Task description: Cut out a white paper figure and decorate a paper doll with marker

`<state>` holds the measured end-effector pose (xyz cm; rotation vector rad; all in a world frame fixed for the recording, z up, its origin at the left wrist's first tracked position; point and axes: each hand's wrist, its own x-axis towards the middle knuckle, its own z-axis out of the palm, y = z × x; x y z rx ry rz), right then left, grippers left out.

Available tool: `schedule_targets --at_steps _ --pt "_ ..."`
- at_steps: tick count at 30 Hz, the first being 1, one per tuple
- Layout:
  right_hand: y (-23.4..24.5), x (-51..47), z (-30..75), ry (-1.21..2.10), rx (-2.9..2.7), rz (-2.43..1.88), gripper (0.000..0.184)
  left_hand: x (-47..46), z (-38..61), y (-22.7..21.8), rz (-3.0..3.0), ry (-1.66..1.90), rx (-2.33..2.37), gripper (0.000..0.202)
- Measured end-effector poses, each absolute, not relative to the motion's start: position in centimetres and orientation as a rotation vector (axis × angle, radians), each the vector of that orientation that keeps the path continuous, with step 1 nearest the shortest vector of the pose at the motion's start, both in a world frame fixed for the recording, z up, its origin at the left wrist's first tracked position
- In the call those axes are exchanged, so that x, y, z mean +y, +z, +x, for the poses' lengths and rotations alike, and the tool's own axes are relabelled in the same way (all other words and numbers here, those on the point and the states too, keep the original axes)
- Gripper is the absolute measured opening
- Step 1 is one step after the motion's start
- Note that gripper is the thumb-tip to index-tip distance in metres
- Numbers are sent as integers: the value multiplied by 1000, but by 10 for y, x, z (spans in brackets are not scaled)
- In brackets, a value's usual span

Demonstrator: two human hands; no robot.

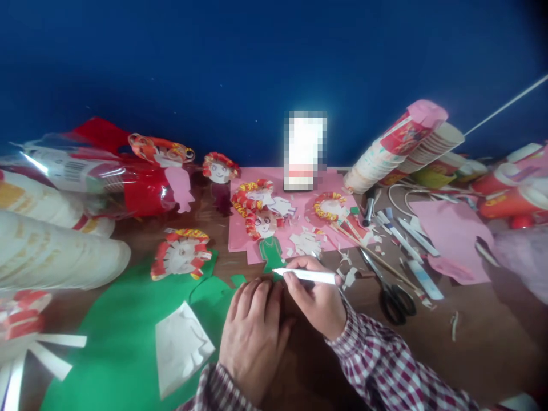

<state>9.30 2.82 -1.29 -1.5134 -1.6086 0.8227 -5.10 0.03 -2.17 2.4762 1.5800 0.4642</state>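
Note:
My right hand (317, 294) grips a white marker pen (310, 276), its tip pointing left at the lower part of a paper doll's green dress (270, 254). The doll's drawn face (264, 225) is framed by red and yellow curled paper. My left hand (252, 334) lies palm down just below the dress, fingers stretched forward and close together; whether its fingertips press on the doll's hem is hidden. To its left, a white paper piece with pencilled lines (183, 348) rests on a big green sheet (115, 331).
More paper dolls lie about, one face-down head (182, 255) at left. Black-handled scissors (396, 302), a wooden stick (377, 260), markers (417, 237) and paper scraps lie right. Stacked paper cups (381, 157) lean at the back. A lit phone (305, 151) stands by the blue wall.

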Motion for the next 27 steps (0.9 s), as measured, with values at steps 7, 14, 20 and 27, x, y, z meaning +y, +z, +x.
schedule_targets --at_steps 7,14,20,27 --pt "-13 30 92 846 -1646 -1486 9 0 -51 -21 2470 477 1576 41" --pt "-13 30 92 870 -1609 -1486 10 1 -51 -24 2478 523 1615 41" --pt "-15 29 93 912 -1578 -1532 9 1 -50 -25 2479 527 1612 39" --pt "-16 31 92 895 -1575 -1548 9 1 -51 -25 2467 533 1617 38"
